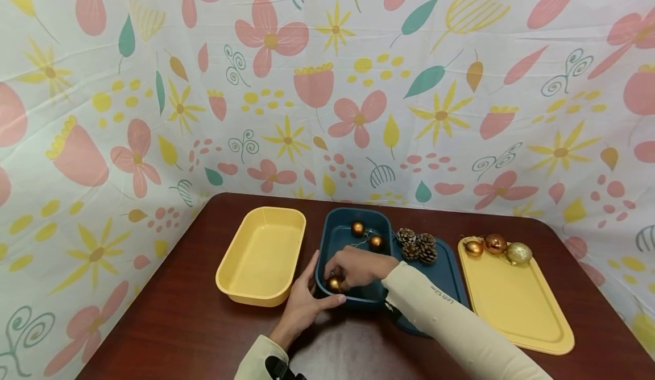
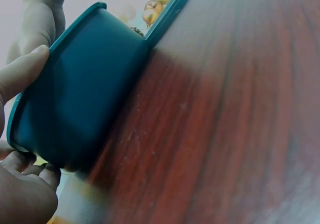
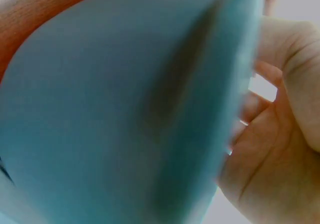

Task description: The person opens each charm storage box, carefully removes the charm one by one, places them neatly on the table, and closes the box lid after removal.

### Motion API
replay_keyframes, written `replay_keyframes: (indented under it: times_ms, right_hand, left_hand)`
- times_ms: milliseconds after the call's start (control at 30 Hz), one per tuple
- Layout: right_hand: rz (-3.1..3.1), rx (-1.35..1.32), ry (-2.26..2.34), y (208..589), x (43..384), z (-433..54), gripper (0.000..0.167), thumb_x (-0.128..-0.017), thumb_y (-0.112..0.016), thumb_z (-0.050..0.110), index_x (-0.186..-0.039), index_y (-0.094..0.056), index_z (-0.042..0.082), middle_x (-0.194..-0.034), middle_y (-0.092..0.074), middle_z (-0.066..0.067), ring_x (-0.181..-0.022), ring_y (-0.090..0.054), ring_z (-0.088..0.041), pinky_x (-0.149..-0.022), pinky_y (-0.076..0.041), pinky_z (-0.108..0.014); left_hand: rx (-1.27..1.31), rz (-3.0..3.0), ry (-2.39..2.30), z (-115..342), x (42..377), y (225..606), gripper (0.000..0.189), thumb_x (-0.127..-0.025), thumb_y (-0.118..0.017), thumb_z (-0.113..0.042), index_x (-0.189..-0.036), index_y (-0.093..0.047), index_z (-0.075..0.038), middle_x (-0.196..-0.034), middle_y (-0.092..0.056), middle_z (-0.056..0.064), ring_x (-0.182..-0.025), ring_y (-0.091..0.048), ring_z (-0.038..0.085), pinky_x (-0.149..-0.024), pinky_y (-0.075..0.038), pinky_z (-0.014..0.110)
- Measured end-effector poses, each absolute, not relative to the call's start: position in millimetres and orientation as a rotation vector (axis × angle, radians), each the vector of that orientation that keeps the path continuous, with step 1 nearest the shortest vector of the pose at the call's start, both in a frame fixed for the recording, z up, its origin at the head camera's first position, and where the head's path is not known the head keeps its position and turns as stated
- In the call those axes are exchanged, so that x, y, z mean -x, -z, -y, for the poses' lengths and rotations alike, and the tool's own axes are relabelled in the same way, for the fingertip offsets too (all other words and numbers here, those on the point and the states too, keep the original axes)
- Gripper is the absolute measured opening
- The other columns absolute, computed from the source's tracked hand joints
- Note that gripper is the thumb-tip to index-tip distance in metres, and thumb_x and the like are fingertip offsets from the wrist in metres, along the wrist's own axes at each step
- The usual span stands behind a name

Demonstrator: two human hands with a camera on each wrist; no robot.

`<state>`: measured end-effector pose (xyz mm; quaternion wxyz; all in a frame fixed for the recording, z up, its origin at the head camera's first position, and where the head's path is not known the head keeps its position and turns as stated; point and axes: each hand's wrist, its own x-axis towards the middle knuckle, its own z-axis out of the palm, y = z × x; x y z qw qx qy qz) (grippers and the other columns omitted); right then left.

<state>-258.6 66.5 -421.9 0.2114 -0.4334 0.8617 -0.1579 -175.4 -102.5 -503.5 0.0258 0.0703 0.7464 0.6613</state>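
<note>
A dark blue bin (image 1: 353, 303) stands in the middle of the table. My left hand (image 1: 302, 306) holds its near left corner, thumb over the rim and fingers along the outer wall; the left wrist view shows the thumb (image 2: 30, 66) at the rim. Inside the bin my right hand (image 1: 360, 265) points down with curled fingers and pinches a copper bauble (image 1: 335, 284) near that corner. Farther back in the bin lie two more copper baubles, one (image 1: 357, 228) beside the other (image 1: 376, 242), with a thin sprig between them. The bin wall (image 3: 100, 109) hides the right fingertips in the right wrist view.
To the left stands a yellow bin (image 1: 261, 255). Several pine cones (image 1: 427, 248) sit on a blue lid (image 1: 450, 272) right of the blue bin. Farther right, a yellow lid (image 1: 517, 306) carries two copper baubles (image 1: 494, 244) and a glittery gold one (image 1: 519, 253). A patterned cloth (image 1: 327, 112) hangs behind the table.
</note>
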Motion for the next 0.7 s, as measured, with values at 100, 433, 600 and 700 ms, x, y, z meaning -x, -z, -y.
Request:
replay_keyframes:
  times_ms: [100, 433, 600, 700]
  right_hand:
    - [-2.397, 1.205, 0.447, 419, 259, -69, 0.034, -0.083, -0.076, 0.001, -0.113, -0.077, 0.018, -0.094, -0.073, 0.007, -0.072, -0.060, 0.001, -0.065, -0.052, -0.017]
    - [-2.415, 1.230, 0.448, 410, 261, -79, 0.033, -0.083, -0.079, 0.005, -0.115, -0.076, 0.014, -0.096, -0.072, 0.006, -0.077, -0.059, 0.001, -0.069, -0.053, -0.018]
    - [-2.417, 1.247, 0.459, 406, 261, -80, 0.032, -0.084, -0.080, 0.007, -0.116, -0.075, 0.012, -0.095, -0.072, 0.005, -0.075, -0.059, 0.000, -0.068, -0.052, -0.018]
    - [-2.418, 1.263, 0.467, 404, 261, -82, 0.033, -0.084, -0.080, 0.007, -0.116, -0.075, 0.011, -0.096, -0.072, 0.004, -0.075, -0.060, 0.001, -0.068, -0.052, -0.018]
  left_hand:
    - [-0.210, -2.310, -2.044, 103, 175, 504, 0.105, -0.080, -0.086, -0.024, -0.161, -0.020, -0.029, -0.170, -0.018, 0.005, -0.154, -0.028, 0.033, -0.120, -0.033, 0.054]
    - [-0.194, -2.318, -2.029, 103, 175, 504, 0.105, -0.080, -0.086, -0.024, -0.161, -0.019, -0.032, -0.170, -0.018, 0.003, -0.154, -0.028, 0.032, -0.120, -0.033, 0.052]
    - [-0.201, -2.314, -2.034, 103, 176, 504, 0.104, -0.081, -0.085, -0.021, -0.161, -0.020, -0.030, -0.170, -0.018, 0.004, -0.154, -0.027, 0.033, -0.121, -0.032, 0.053]
    - [-0.217, -2.303, -2.047, 103, 176, 503, 0.104, -0.081, -0.085, -0.020, -0.162, -0.020, -0.028, -0.170, -0.017, 0.004, -0.154, -0.027, 0.033, -0.121, -0.032, 0.053]
